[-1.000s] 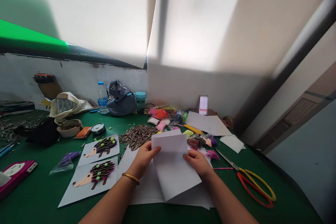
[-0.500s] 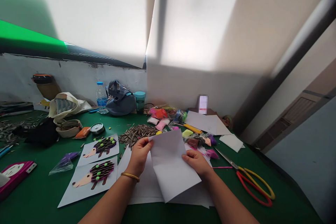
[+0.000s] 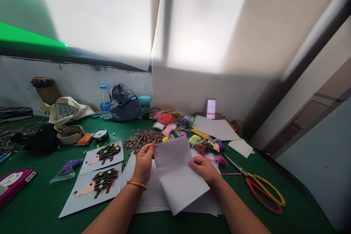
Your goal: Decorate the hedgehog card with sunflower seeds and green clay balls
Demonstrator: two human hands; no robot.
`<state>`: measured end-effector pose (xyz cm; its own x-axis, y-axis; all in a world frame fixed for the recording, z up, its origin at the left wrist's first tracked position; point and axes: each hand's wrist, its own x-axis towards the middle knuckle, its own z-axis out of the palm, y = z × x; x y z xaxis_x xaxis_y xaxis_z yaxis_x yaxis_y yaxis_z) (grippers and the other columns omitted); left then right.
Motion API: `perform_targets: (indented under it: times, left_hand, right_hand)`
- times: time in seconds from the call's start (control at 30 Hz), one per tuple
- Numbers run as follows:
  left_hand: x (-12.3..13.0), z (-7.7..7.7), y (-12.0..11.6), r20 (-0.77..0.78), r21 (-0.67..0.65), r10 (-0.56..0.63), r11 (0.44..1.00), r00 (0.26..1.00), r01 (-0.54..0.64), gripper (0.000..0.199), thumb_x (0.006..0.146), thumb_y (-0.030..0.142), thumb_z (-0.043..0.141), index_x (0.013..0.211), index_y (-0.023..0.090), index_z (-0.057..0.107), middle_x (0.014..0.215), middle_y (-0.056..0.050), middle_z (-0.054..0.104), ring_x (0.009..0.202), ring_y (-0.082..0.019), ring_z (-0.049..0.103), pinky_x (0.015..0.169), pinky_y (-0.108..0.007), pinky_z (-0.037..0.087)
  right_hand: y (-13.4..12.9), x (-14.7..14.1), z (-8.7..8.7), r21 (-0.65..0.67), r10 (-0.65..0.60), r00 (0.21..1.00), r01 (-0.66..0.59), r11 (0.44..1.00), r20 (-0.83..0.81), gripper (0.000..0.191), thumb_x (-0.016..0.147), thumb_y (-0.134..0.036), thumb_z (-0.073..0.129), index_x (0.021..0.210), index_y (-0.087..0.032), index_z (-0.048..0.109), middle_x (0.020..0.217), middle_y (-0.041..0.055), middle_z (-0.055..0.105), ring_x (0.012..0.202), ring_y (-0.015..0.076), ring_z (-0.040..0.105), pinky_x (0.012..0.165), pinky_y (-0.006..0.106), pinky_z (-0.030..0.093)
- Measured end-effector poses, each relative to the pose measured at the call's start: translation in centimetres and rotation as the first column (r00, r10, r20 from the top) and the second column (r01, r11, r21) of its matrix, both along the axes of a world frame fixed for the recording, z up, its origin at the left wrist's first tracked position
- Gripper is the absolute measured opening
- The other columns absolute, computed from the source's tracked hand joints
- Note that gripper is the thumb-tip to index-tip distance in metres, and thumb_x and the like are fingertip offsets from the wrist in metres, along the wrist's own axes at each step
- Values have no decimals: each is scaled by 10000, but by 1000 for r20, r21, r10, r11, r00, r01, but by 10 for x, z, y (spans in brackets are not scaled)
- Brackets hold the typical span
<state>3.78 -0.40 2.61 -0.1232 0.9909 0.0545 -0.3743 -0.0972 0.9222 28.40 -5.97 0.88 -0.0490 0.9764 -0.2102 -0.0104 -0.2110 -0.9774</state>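
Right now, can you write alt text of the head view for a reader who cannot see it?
Left hand and right hand hold a folded white sheet over more paper on a green table, beside sunflower seeds, hedgehog collages and scissors.

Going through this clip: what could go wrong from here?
The folded white paper, held by the left hand and right hand, could brush the loose sunflower seeds just behind it and scatter them. The scissors point their blades inward near the right hand, so a careless reach might meet them.
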Motion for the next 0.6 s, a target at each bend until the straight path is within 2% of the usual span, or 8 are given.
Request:
perform_targets:
  times: [0.1, 0.17, 0.2, 0.27, 0.33, 0.37, 0.43, 0.6]
  left_hand:
    - [0, 1, 0, 6, -18, -45, 999, 999, 45, 450, 651, 556, 792, 868, 171, 707, 704, 11, 636, 623, -110, 534, 565, -206, 420]
    - [0, 3, -2, 8, -62, -175, 983, 985, 175, 499, 678, 532, 785, 1038, 198, 697, 852, -29, 699, 722, -149, 614, 607, -225, 454]
    - [1, 3, -4, 12, -91, -275, 957, 961, 275, 515, 697, 522, 775, 1096, 210, 682, 915, -47, 712, 764, -168, 639, 624, -237, 466]
    - [4, 2, -10, 7, -152, -479, 867, 878, 475, 497, 728, 504, 756, 1120, 207, 679, 974, -75, 722, 804, -195, 665, 654, -261, 481]
    - [7, -1, -15, -31, -209, -617, 774, 786, 598, 461, 722, 485, 760, 1063, 179, 706, 966, -92, 730, 815, -216, 672, 682, -285, 487]
    - [9, -3, -17, -63, -232, -654, 744, 754, 627, 451, 703, 475, 773, 1027, 167, 718, 946, -94, 733, 817, -227, 673, 685, -291, 487]
    - [11, -7, -18, -147, -268, -663, 741, 734, 615, 426, 656, 469, 795, 930, 149, 734, 864, -86, 735, 783, -238, 670, 654, -291, 477]
    - [12, -15, -7, -276, -291, -542, 834, 794, 468, 384, 612, 502, 784, 745, 149, 709, 604, -21, 660, 541, -176, 583, 494, -249, 365]
  right_hand:
    - [1, 0, -2, 11, -22, 1000, 22, 1000, -11, 557, 514, -632, 810, 796, -163, 707, 657, 26, 693, 588, 202, 636, 546, 304, 487]
    - [2, 0, -3, 33, -51, 998, 52, 998, -29, 570, 519, -645, 805, 811, -165, 714, 660, 32, 695, 584, 207, 637, 543, 310, 488]
    - [3, 0, -3, 51, -69, 997, 71, 996, -42, 575, 527, -653, 800, 823, -166, 717, 668, 36, 698, 587, 211, 638, 543, 313, 489]
    - [4, 1, -4, 95, -109, 991, 116, 989, -74, 570, 556, -657, 791, 847, -172, 725, 694, 44, 708, 596, 215, 640, 546, 318, 491]
    - [5, 1, -6, 136, -149, 982, 165, 977, -120, 538, 588, -638, 790, 864, -179, 730, 702, 43, 711, 591, 209, 632, 547, 315, 488]
    - [5, 2, -6, 152, -169, 975, 191, 970, -144, 520, 602, -624, 793, 868, -182, 731, 695, 39, 708, 585, 205, 626, 548, 314, 486]
    - [6, 2, -8, 166, -195, 964, 225, 960, -179, 483, 619, -596, 801, 865, -185, 733, 681, 36, 703, 587, 206, 622, 558, 321, 489]
    - [8, -1, -13, 198, -201, 958, 241, 950, -203, 439, 657, -569, 791, 874, -191, 743, 772, 56, 731, 679, 244, 653, 636, 362, 508]
